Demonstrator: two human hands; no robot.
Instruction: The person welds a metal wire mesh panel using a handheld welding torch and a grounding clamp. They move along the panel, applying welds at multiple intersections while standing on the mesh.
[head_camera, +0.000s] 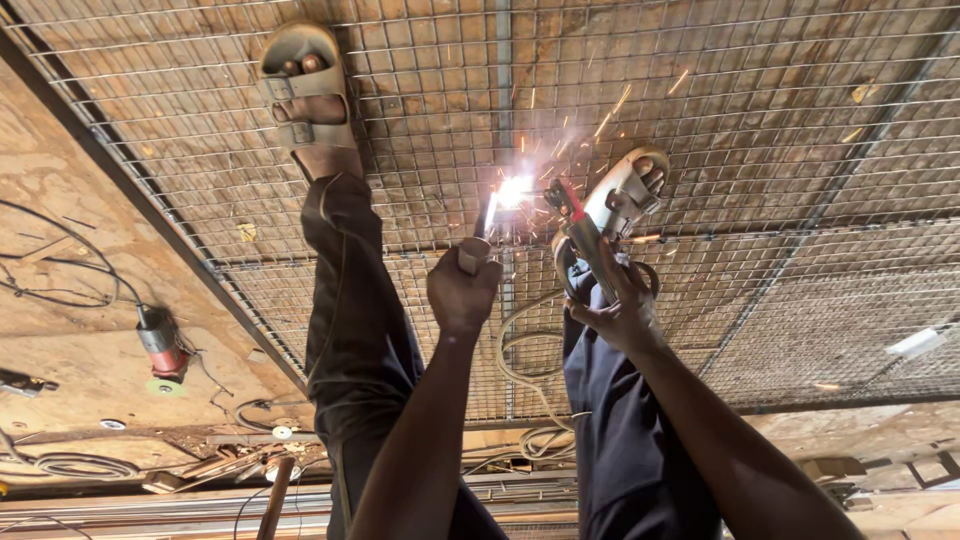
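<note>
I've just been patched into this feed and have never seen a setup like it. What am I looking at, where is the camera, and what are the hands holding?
There is no machine here, just a person working bare-handed. The single camera is worn on their head and looks down past their legs and sandalled feet. They stand on a wire mesh panel in a steel frame. The left hand grips a short metal rod. The right hand grips a welding electrode holder. Sparks flare between the two. An angle grinder and cables lie at the left.
</note>
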